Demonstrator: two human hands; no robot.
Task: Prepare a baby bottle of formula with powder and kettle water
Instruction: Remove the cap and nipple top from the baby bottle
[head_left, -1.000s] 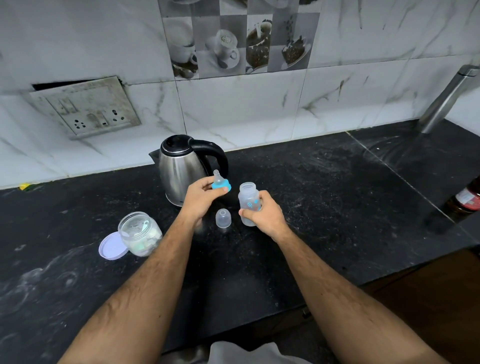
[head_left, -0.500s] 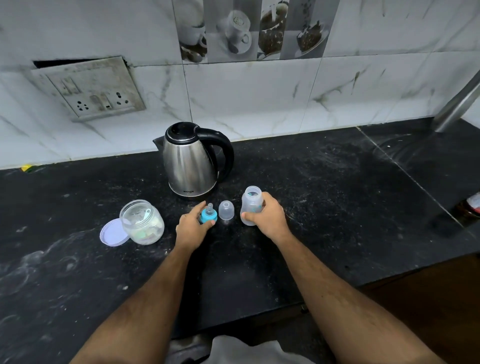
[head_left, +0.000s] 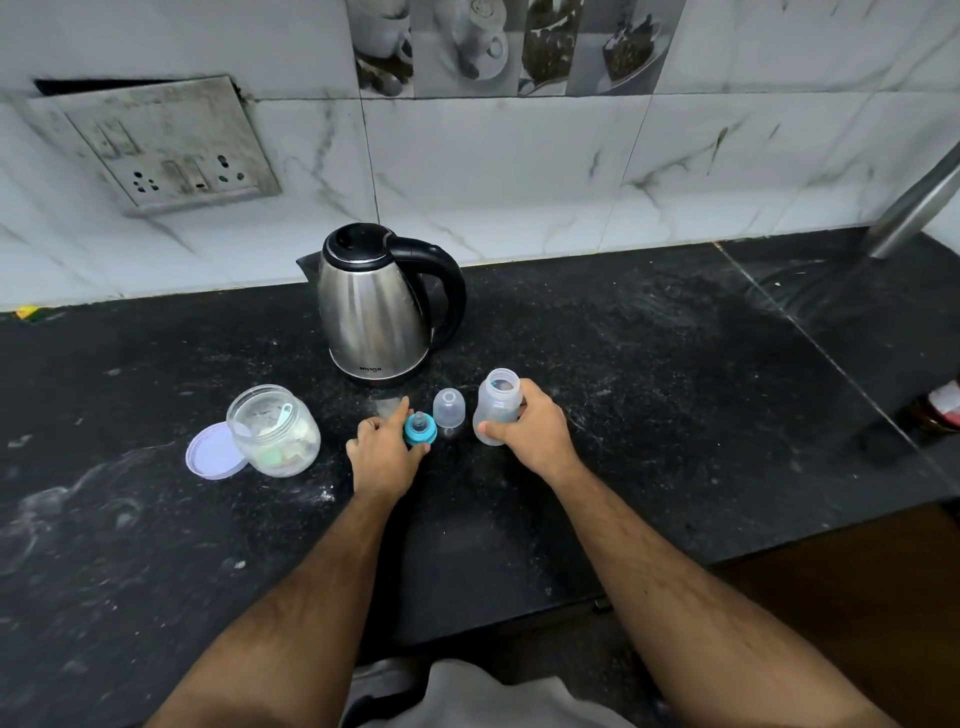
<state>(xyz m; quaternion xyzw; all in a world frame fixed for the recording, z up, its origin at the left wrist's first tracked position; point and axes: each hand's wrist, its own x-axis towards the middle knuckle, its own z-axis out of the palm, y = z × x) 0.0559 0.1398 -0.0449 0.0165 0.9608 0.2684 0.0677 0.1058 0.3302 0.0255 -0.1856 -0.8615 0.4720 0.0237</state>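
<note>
An open clear baby bottle (head_left: 497, 402) stands on the black counter (head_left: 649, 415), and my right hand (head_left: 530, 431) grips its body. The blue-ringed teat (head_left: 420, 429) stands on the counter to its left, with my left hand (head_left: 382, 449) holding it between thumb and fingers. The clear dome cap (head_left: 449, 408) stands between teat and bottle. A steel kettle (head_left: 376, 312) with a black handle stands behind them, lid shut. To the left is an open clear powder jar (head_left: 275, 431) holding a scoop, its lilac lid (head_left: 213, 451) lying beside it.
A marble-tiled wall with a socket plate (head_left: 166, 150) rises behind the counter. A metal pipe (head_left: 919, 208) slants at the far right, and a red-labelled bottle (head_left: 943, 410) shows at the right edge. The counter's front edge runs close to my body.
My left hand has lowered the blue teat from the air in front of the kettle down onto the counter left of the dome cap. My right hand stays on the bottle.
</note>
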